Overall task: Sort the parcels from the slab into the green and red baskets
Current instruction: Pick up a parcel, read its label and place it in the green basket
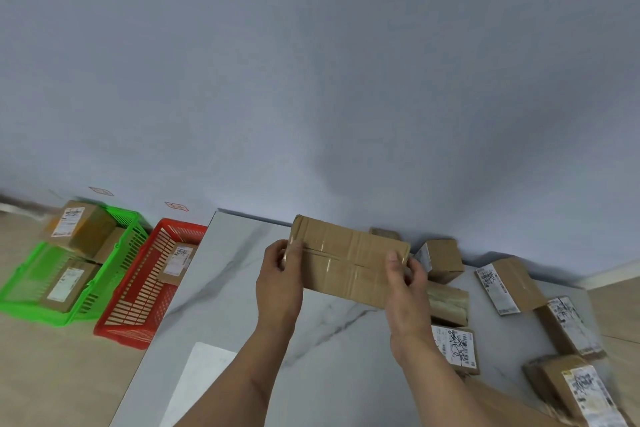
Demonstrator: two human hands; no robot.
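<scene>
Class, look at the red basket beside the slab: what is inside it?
Inside the red basket one cardboard parcel with a white label shows at the far end. The slab's edge covers the basket's right side, so anything there is hidden.

No legible text anywhere. White shipping labels point(457, 347) on several parcels on slab point(242, 288) and on parcels in green basket point(114, 274) and red basket point(138, 302): print and black scribble too blurred to read. Two small red-edged signs point(176, 206) on wall, characters unreadable.
</scene>
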